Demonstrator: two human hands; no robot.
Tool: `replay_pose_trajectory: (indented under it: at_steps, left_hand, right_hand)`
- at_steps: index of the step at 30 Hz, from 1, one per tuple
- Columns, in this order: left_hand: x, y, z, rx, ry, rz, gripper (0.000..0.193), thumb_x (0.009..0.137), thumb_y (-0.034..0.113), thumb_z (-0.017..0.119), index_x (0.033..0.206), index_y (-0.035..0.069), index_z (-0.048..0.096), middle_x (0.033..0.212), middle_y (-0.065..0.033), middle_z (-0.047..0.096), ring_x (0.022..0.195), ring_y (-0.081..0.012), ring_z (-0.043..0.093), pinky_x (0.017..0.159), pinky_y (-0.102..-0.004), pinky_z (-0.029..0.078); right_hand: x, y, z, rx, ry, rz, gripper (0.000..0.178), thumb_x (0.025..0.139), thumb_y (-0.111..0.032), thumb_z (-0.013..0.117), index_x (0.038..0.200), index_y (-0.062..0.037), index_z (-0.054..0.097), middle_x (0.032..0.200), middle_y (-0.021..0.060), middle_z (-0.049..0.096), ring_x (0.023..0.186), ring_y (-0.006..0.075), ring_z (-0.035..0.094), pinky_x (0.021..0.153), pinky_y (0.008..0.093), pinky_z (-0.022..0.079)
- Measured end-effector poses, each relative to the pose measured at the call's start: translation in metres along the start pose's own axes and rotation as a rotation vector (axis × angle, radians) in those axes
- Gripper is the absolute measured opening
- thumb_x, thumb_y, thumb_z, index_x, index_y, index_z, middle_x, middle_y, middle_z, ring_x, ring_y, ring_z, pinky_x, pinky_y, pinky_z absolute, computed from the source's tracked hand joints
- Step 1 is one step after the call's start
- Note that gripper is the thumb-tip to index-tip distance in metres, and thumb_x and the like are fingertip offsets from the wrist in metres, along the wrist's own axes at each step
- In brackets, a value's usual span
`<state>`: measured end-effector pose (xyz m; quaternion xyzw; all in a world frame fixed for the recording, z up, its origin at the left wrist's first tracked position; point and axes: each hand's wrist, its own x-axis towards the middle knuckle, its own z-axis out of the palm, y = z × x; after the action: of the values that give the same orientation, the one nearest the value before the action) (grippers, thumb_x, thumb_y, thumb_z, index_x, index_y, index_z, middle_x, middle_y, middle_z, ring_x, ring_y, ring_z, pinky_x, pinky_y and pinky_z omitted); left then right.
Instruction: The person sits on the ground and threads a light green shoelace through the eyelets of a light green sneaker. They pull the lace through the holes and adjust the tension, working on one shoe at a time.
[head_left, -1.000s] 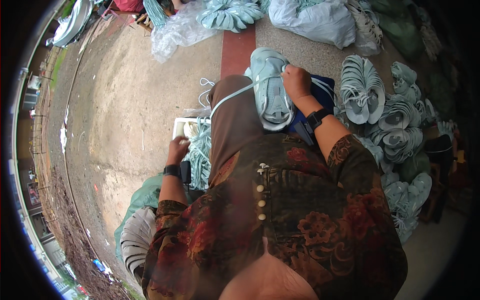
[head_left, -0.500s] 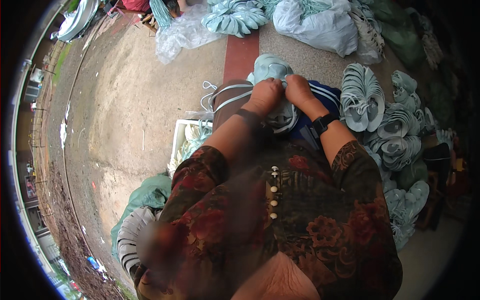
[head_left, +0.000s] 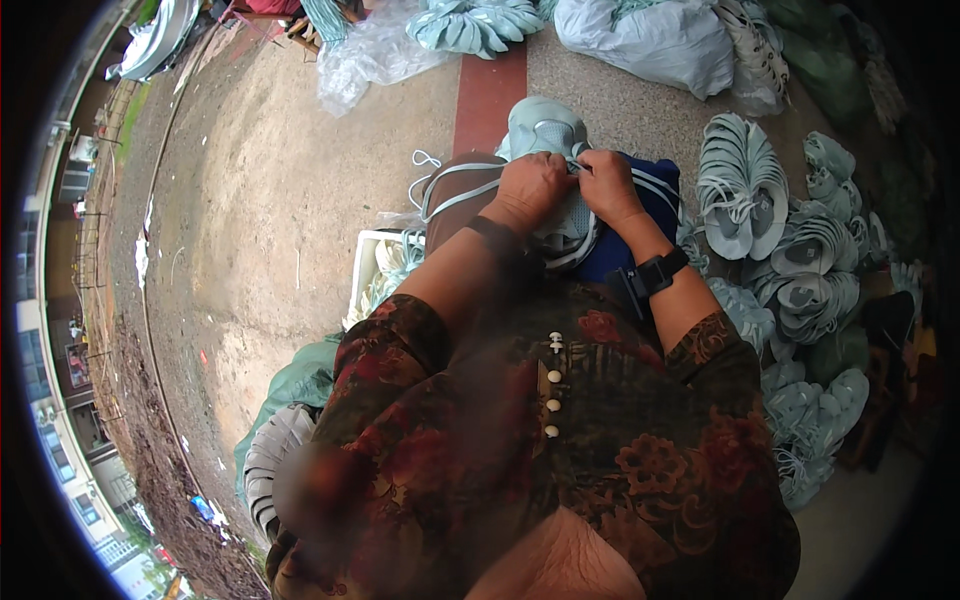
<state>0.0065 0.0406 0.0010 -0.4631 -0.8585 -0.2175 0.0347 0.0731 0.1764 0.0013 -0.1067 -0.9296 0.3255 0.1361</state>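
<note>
Both of your hands meet on the pale green shoe (head_left: 545, 135) that lies across your lap, its toe pointing away from you. Your left hand (head_left: 530, 185) is curled over the shoe's middle, and your right hand (head_left: 605, 185) sits just beside it, fingertips pinched at the lace area; each grip is closed tight on the shoe, though what exactly the fingertips pinch is too small to tell. A light lace (head_left: 455, 195) trails off the shoe to your left, over your knee. A black watch (head_left: 655, 275) wraps your right wrist. To your right, on the floor, lies a heap of matching pale green shoes (head_left: 790, 260). To your left stands a white box (head_left: 375, 270) with more pale pieces inside.
</note>
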Motion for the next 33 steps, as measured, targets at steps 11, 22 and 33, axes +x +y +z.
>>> replay_pose_trajectory:
  at_steps: [11, 22, 33]
  left_hand:
    - [0.008, 0.009, 0.006, 0.056, -0.012, -0.112, 0.013, 0.076, 0.019, 0.056, 0.074, 0.007, 0.06, 0.074, -0.0122, 0.063, 0.07, -0.0311, 0.062, 0.061, -0.0406, 0.05]
    - [-0.001, 0.001, 0.005, -0.018, 0.06, 0.008, 0.013, 0.077, 0.018, 0.054, 0.073, 0.007, 0.06, 0.073, -0.0108, 0.062, 0.071, -0.0281, 0.062, 0.06, -0.0394, 0.05]
    - [-0.01, 0.016, -0.045, -0.117, -0.333, 0.351, 0.011, 0.072, 0.016, 0.057, 0.065, 0.007, 0.057, 0.062, -0.0123, 0.057, 0.057, -0.0304, 0.057, 0.052, -0.0408, 0.044]
  right_hand:
    - [0.007, -0.007, -0.001, -0.205, -0.018, -0.032, 0.006, 0.07, -0.004, 0.053, 0.069, -0.0008, 0.058, 0.076, 0.0224, 0.06, 0.079, 0.0399, 0.058, 0.072, 0.0457, 0.047]
    - [0.01, 0.006, 0.0, 0.042, -0.019, 0.006, 0.003, 0.064, -0.001, 0.051, 0.063, -0.0004, 0.054, 0.071, 0.0246, 0.054, 0.073, 0.0421, 0.054, 0.064, 0.0454, 0.043]
    - [0.008, 0.001, -0.004, 0.147, 0.039, 0.159, 0.002, 0.064, -0.001, 0.055, 0.063, -0.0019, 0.054, 0.068, 0.0202, 0.057, 0.072, 0.0344, 0.059, 0.063, 0.04, 0.046]
